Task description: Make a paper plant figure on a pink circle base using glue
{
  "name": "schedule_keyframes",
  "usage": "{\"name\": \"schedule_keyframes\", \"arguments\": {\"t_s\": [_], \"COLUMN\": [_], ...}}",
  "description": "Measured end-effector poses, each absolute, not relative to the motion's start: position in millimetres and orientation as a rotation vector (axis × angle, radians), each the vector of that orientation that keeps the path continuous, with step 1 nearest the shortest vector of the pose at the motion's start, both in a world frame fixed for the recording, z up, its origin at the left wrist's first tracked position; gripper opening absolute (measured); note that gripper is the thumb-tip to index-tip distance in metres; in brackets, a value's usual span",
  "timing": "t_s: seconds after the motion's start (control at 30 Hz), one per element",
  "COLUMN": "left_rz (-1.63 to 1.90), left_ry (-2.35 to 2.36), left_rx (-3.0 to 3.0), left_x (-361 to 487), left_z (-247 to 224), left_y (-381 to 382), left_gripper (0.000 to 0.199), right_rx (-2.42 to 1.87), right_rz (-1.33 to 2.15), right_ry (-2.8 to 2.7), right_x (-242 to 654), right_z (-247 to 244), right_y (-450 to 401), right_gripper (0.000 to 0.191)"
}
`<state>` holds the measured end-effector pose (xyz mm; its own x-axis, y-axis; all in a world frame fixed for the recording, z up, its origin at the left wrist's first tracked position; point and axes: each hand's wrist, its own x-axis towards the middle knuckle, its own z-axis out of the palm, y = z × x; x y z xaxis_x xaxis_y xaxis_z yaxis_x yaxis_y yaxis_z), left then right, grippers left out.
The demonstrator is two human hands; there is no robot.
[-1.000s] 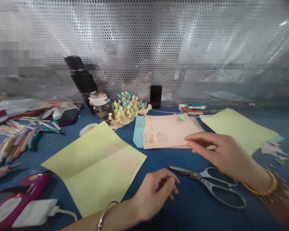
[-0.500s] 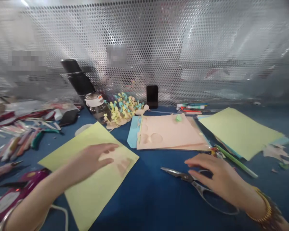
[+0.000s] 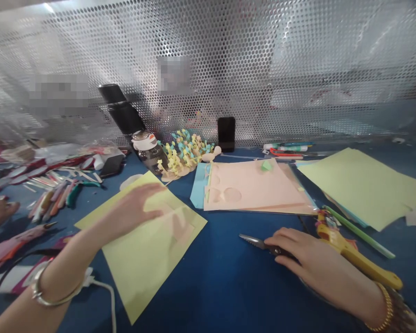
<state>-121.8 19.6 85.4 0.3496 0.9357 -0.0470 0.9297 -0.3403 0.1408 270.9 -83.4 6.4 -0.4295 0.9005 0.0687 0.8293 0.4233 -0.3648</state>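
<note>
Matt green paper on a blue cloth — behind, a shiny perforated metal screen.

Left hand lies palm-down with fingers extended forward; right hand lies palm-down with fingers curved.

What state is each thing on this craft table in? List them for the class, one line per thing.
left hand: open, fingers spread over the sheet
right hand: fingers curled over the scissors
scissors: blades closed, handles hidden under the hand
yellow-green sheet: lying flat, unfolded
peach paper stack: lying flat, round shapes marked or cut
glass jar: lid on
phone: standing upright
black flask: tilted
</note>
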Motion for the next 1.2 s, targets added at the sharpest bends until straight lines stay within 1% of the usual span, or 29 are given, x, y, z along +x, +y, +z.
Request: {"name": "schedule_keyframes", "arguments": {"t_s": [0.03,0.1,0.17,0.27,0.33,0.4,0.43,0.5,0.53,0.57,0.7,0.87,0.93,1.03,1.07,1.13,1.2], "left_rz": [0.168,0.217,0.155,0.211,0.221,0.087,0.019,-0.002,0.01,-0.005,-0.079,-0.166,-0.157,-0.098,-0.091,-0.128,-0.187], "left_ry": [1.899,2.13,2.236,2.318,2.159,1.732,1.545,1.396,1.385,1.379,1.324,1.287,1.254,1.261,1.279,1.327,1.357], "left_rx": [2.515,2.57,2.577,2.601,2.655,2.663,2.603,2.515,2.499,2.489,2.46,2.439,2.451,2.411,2.379,2.312,2.269], "left_x": [-124,-129,-134,-134,-131,-126,-124,-119,-118,-116,-112,-108,-107,-107,-106,-105,-102], "left_z": [93,106,113,110,99,84,76,62,57,52,47,50,50,51,51,52,53], "left_y": [19,16,14,9,6,5,5,8,12,16,33,41,42,42,41,41,40], "left_gripper": [0.06,0.055,0.053,0.053,0.05,0.046,0.048,0.059,0.064,0.064,0.052,0.032,0.036,0.05,0.052,0.047,0.037], "right_rx": [-1.516,-1.537,-1.554,-1.537,-1.507,-1.488,-1.483,-1.483,-1.487,-1.492,-1.509,-1.54,-1.55,-1.547,-1.543,-1.54,-1.541], "right_rz": [0.402,0.418,0.447,0.454,0.437,0.419,0.41,0.402,0.405,0.408,0.456,0.5,0.504,0.511,0.51,0.503,0.496], "right_ry": [-2.423,-2.412,-2.403,-2.405,-2.415,-2.421,-2.422,-2.422,-2.423,-2.422,-2.416,-2.405,-2.404,-2.401,-2.4,-2.398,-2.404], "right_x": [272,272,270,266,262,259,258,257,257,257,256,255,255,255,255,255,255], "right_z": [6,7,9,12,14,16,16,17,17,17,19,23,25,25,25,24,23], "right_y": [-83,-83,-83,-82,-82,-83,-83,-84,-84,-84,-83,-83,-84,-85,-85,-84,-83], "right_gripper": [0.025,0.025,0.024,0.024,0.024,0.024,0.024,0.024,0.024,0.023,0.022,0.022,0.023,0.022,0.022,0.022,0.022]}}
